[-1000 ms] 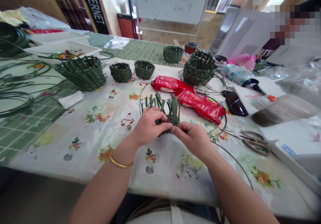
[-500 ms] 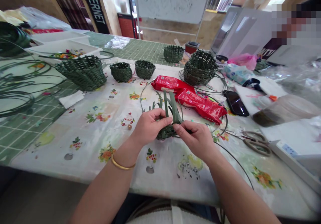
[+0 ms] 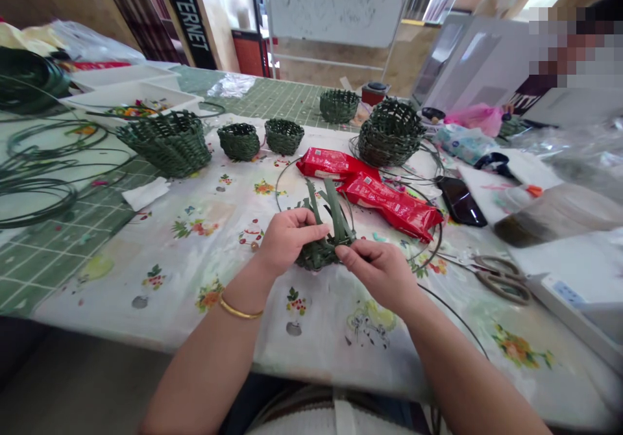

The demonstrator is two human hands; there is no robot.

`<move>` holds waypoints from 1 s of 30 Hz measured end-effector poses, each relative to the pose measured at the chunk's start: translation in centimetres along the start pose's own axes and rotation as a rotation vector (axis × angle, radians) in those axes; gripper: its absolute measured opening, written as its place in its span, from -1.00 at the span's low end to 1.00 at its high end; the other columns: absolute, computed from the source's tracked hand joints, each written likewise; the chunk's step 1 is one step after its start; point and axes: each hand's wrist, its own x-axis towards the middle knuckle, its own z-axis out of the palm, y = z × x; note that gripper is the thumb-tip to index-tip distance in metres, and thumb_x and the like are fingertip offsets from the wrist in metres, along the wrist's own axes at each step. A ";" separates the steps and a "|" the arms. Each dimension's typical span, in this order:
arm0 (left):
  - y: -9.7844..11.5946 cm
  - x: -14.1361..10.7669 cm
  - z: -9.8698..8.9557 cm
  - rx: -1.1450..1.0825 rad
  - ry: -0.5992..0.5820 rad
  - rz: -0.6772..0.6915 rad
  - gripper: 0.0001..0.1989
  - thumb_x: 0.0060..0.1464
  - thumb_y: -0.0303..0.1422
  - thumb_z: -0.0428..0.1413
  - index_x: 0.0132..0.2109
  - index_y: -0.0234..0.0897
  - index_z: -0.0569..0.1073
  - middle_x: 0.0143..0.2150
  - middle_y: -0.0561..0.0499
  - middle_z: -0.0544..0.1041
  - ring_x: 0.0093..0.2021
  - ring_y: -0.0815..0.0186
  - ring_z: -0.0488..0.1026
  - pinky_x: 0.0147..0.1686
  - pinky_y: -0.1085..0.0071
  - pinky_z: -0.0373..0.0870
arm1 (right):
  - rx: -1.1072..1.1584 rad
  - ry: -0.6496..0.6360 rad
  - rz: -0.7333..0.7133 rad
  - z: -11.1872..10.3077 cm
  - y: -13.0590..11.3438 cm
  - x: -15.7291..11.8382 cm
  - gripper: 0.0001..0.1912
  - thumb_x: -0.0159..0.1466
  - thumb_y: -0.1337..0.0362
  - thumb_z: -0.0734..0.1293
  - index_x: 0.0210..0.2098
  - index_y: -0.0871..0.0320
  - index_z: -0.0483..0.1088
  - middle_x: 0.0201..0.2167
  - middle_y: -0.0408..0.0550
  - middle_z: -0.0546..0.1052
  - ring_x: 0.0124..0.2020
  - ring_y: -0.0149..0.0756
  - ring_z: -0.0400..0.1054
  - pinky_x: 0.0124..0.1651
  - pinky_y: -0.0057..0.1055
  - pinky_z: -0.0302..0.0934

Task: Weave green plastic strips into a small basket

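Note:
Between my hands is a small dark green basket (image 3: 318,255), partly woven, with flat upright strips (image 3: 331,209) standing from its far side. My left hand (image 3: 291,237) is closed on its left rim, thumb pressed over the strips. At the right rim, my right hand (image 3: 382,273) pinches the weave between thumb and fingers. A thin green cord (image 3: 460,311) trails from near my right hand toward the table's front edge. My fingers hide part of the basket's rim.
Two red packets (image 3: 389,202) lie just beyond the basket. Scissors (image 3: 503,278) and a black phone (image 3: 461,200) are at the right. Finished woven baskets (image 3: 168,143) stand farther back. Coils of green cord (image 3: 36,191) lie at the left, near a white tray (image 3: 182,105).
My left hand has shifted slightly left off the upright strips, which now lean more to the left. My right hand keeps its pinch at the rim. The view has turned slightly.

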 end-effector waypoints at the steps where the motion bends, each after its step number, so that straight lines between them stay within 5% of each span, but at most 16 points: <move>1: 0.1 0.0 -0.1 -0.004 -0.011 -0.014 -0.73 -0.20 -0.32 0.26 -0.56 -0.34 0.31 -0.63 0.13 0.40 -0.64 0.49 0.28 -0.66 0.56 0.21 | 0.028 -0.007 0.009 0.0 0.0 0.0 -0.51 0.25 0.00 0.19 -0.67 0.17 0.10 -0.71 -0.26 0.04 -0.62 -0.51 -0.08 -0.56 -0.50 -0.17; 10: 0.6 0.1 -0.6 -0.012 -0.090 0.026 -0.83 -0.16 -0.37 0.24 -0.48 -0.36 0.41 -0.58 0.11 0.45 -0.58 0.49 0.33 -0.56 0.57 0.27 | 0.109 -0.011 0.049 0.1 -0.1 0.0 -0.51 0.23 -0.01 0.21 -0.67 0.17 0.12 -0.71 -0.26 0.03 -0.62 -0.52 -0.09 -0.58 -0.51 -0.18; 17: 0.7 -0.1 -1.0 0.077 -0.124 0.063 -0.66 0.04 -0.13 0.12 -0.47 -0.36 0.43 -0.59 0.08 0.40 -0.59 0.50 0.29 -0.60 0.58 0.19 | 0.115 -0.004 0.062 0.1 0.1 0.1 -0.51 0.22 -0.02 0.22 -0.68 0.17 0.13 -0.71 -0.26 0.04 -0.62 -0.51 -0.08 -0.58 -0.51 -0.17; 30: 0.8 -0.1 -1.4 0.092 -0.291 -0.063 -0.80 -0.22 -0.37 0.30 -0.43 -0.38 0.47 -0.52 0.07 0.46 -0.52 0.46 0.35 -0.51 0.52 0.31 | 0.066 0.004 0.094 -0.2 0.1 0.0 -0.53 0.20 -0.04 0.24 -0.66 0.17 0.23 -0.72 -0.25 0.12 -0.63 -0.51 -0.02 -0.59 -0.52 -0.14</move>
